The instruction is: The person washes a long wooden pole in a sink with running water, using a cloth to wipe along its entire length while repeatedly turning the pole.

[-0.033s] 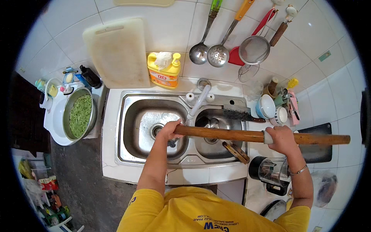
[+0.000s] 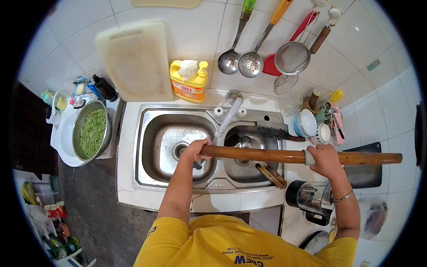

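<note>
Where the right hand (image 2: 325, 159) grips, brown wooden pole (image 2: 253, 154) (grey band (image 2: 308, 157)), glossy.

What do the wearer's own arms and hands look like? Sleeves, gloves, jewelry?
Left hand and right hand: no gloves. Bright yellow fabric T-shirt, short sleeves; dark blue print on the left sleeve. Thin silver-coloured bangle at the right wrist; none visible on the left. No cables visible on either arm.

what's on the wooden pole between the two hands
In the head view, the wooden pole is bare from the left hand to a grey band against the right hand.
</note>
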`<move>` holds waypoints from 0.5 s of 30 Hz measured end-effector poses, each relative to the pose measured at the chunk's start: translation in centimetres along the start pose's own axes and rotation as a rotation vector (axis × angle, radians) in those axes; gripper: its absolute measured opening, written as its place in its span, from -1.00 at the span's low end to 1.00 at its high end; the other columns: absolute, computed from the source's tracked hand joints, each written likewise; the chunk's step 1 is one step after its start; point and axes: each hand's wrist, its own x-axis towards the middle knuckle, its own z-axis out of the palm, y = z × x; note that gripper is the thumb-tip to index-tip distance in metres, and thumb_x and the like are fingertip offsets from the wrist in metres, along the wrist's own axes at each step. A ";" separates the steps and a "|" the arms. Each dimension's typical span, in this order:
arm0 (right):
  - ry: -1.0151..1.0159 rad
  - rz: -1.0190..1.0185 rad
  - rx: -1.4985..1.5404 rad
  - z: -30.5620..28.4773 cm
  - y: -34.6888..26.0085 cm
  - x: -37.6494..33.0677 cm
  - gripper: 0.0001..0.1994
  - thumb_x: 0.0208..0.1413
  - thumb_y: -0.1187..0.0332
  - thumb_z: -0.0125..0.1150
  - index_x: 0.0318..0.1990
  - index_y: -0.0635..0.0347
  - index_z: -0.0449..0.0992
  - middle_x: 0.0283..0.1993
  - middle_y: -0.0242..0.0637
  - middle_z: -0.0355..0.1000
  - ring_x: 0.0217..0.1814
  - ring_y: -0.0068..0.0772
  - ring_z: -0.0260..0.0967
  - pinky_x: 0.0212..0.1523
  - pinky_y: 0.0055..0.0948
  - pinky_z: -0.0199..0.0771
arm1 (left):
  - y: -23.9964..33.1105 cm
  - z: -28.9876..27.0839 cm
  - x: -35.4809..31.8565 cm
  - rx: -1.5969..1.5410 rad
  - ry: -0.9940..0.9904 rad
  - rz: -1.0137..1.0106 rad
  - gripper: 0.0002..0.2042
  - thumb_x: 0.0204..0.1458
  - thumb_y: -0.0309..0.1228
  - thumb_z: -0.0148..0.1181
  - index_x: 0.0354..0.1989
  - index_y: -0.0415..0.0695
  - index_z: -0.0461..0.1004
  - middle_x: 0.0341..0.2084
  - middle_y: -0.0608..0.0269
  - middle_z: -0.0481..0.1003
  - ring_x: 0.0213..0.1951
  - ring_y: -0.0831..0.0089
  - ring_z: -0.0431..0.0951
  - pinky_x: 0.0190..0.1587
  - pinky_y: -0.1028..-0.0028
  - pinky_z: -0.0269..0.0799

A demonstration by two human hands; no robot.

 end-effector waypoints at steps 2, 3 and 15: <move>0.067 0.010 -0.030 -0.2 -0.1 -0.4 -0.53 -0.42 0.34 0.42 -0.22 0.08 0.40 -0.39 -0.21 0.38 -0.29 -0.13 0.39 -0.24 -0.20 0.33 | -3.1 1.6 4.3 -0.481 0.223 0.213 -0.76 0.02 -0.21 0.20 -0.34 -0.15 0.45 -0.42 0.16 0.49 -0.36 0.26 0.51 -0.36 0.18 0.45; 0.078 0.021 -0.020 -0.2 -0.8 -0.5 -0.53 -0.44 0.37 0.40 -0.22 0.07 0.41 -0.39 -0.22 0.38 -0.29 -0.14 0.38 -0.24 -0.22 0.32 | -3.6 2.7 5.3 -0.627 0.371 0.337 -0.80 0.00 -0.29 0.22 -0.35 -0.16 0.45 -0.44 0.15 0.49 -0.36 0.24 0.50 -0.35 0.19 0.43; 0.235 0.025 -0.186 -4.6 -5.9 -3.1 -0.55 -0.38 0.43 0.34 -0.19 0.12 0.41 -0.44 -0.28 0.35 -0.34 -0.25 0.36 -0.30 -0.27 0.27 | -2.1 2.7 1.2 -0.163 0.239 0.228 -0.71 0.03 -0.16 0.10 -0.26 -0.14 0.41 -0.37 0.16 0.43 -0.35 0.22 0.48 -0.47 0.21 0.51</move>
